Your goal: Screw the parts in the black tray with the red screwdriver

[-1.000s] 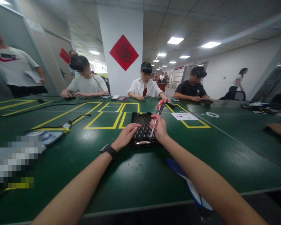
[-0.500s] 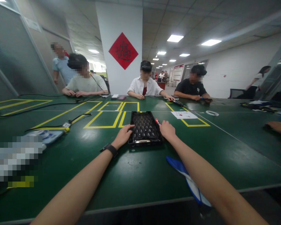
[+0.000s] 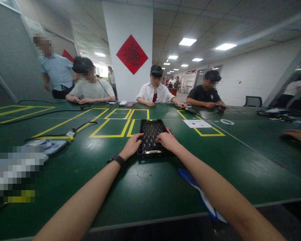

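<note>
A black open case (image 3: 150,129) lies in front of me on the green table. Several small shiny pieces sit in rows inside it, too small to name. My left hand (image 3: 133,144) grips the case's left edge near the front, a dark band round the wrist. Reaching over the right side, my right hand (image 3: 167,140) has its fingers pinched together down among the pieces; what they hold is too small to make out. Just beyond that hand, a red-and-black object (image 3: 169,131) lies along the case's right edge, partly hidden.
A blue-and-white item (image 3: 195,184) lies beneath my right forearm. Yellow tape outlines (image 3: 107,136), a paper sheet (image 3: 197,124) and a white ring (image 3: 227,122) are farther out. Cables and a bag-like item (image 3: 51,147) lie left. Several people sit opposite; another person's hand (image 3: 297,135) rests at right.
My right hand has moved left from the red-and-black object to above the case's inside. My left hand has stayed put. A standing person at the back left has shifted left.
</note>
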Motion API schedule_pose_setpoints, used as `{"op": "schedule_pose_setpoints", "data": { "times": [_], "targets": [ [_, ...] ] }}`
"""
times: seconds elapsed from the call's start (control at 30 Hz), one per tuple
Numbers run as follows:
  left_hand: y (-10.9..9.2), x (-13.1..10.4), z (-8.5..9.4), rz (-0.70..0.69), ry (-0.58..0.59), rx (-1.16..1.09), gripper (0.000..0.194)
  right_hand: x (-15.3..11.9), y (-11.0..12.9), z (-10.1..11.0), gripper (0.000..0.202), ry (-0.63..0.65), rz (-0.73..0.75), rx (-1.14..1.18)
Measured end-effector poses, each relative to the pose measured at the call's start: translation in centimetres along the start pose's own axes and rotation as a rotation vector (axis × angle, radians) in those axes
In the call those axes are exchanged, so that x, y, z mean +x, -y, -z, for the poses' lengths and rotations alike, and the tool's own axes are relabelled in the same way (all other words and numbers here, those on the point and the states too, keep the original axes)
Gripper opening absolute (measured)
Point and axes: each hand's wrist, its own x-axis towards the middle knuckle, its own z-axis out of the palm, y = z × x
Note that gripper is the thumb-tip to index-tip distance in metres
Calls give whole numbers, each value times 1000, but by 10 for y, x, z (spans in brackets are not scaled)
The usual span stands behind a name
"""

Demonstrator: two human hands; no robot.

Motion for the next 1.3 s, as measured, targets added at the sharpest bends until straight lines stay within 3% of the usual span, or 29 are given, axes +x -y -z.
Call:
{"op": "schedule_pose_setpoints", "data": {
  "times": [0.37, 0.5, 0.63, 0.8, 1.0, 1.3],
  "targets": [
    [1, 0, 0, 2, -6, -25, 44, 8, -2, -3, 7, -79, 37, 11],
    [3, 1, -2, 12, 3, -32, 44, 5, -4, 0, 9, -135, 102, 215],
    [2, 0, -2, 5, 0, -30, 45, -1, -10, 4, 15, -9, 166, 544],
    [1, 0, -1, 0, -2, -24, 45, -8, -11, 11, 18, 173, 251, 602],
    [3, 1, -2, 6, -2, -32, 45, -11, -8, 18, 17, 176, 338, 510],
    [2, 1, -2, -2, -3, -24, 45, -12, -5, 16, 17, 179, 326, 477]
  ]
}}
